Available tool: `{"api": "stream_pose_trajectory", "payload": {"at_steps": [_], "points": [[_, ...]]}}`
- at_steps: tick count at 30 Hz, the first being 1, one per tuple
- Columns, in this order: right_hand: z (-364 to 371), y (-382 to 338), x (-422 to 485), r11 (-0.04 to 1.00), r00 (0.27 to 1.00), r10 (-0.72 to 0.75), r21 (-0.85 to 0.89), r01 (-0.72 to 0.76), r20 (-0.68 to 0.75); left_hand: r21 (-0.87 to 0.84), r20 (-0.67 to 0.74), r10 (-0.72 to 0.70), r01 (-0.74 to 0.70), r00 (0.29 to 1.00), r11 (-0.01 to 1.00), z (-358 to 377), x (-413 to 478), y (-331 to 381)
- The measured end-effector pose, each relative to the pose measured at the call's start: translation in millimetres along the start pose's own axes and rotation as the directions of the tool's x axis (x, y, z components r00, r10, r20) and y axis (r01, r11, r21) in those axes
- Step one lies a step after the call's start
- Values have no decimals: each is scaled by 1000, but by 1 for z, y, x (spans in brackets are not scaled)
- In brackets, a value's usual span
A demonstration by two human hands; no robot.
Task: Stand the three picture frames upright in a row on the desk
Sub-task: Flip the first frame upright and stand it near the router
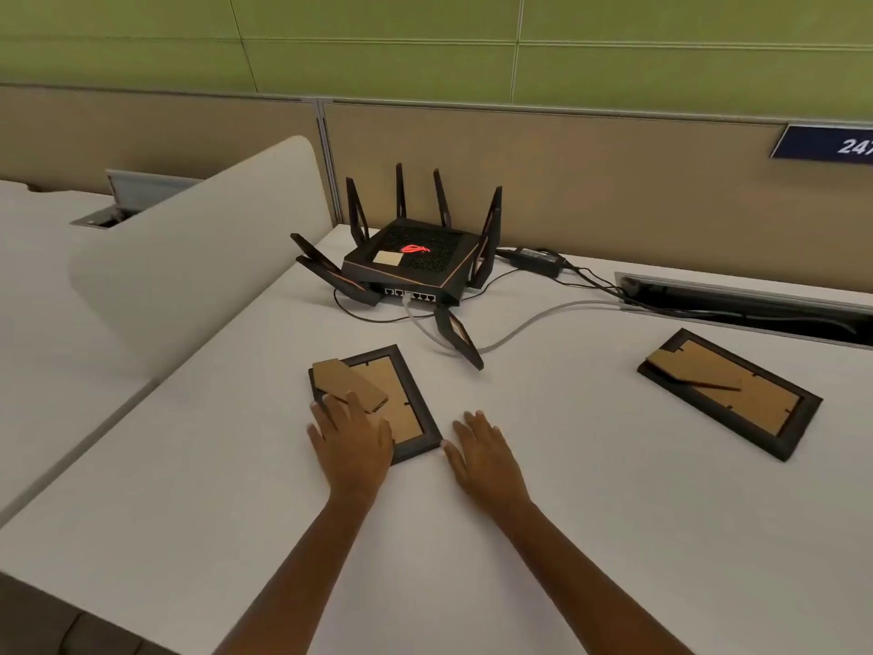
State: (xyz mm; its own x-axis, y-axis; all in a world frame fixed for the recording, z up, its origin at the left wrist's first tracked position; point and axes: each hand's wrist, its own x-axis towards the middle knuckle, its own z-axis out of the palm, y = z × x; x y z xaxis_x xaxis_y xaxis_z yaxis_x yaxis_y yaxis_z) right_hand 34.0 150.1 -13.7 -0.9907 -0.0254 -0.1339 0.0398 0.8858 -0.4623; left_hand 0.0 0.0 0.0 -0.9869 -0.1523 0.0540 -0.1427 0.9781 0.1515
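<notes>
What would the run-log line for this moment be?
left hand on near frame, face-down | right hand beside it | far frame flat | none upright

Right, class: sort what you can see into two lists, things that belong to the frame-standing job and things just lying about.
Job: near frame, face down under the left hand; far frame, face down; right hand; desk.
Lying about: router, power brick, cables, sign.

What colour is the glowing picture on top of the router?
Red. The logo glows on the black router, seen in the head view.
</notes>
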Motion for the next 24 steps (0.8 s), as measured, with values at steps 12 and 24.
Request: {"api": "stream_pose_trajectory", "payload": {"at_steps": [12,24], "points": [[4,-48,18,826,968,250,517,-224,20,-437,249,-257,345,934,831,-19,20,-5],[-15,-53,18,610,936,338,733,-301,103,-768,373,-322,485,870,418,-20,38,-26]]}}
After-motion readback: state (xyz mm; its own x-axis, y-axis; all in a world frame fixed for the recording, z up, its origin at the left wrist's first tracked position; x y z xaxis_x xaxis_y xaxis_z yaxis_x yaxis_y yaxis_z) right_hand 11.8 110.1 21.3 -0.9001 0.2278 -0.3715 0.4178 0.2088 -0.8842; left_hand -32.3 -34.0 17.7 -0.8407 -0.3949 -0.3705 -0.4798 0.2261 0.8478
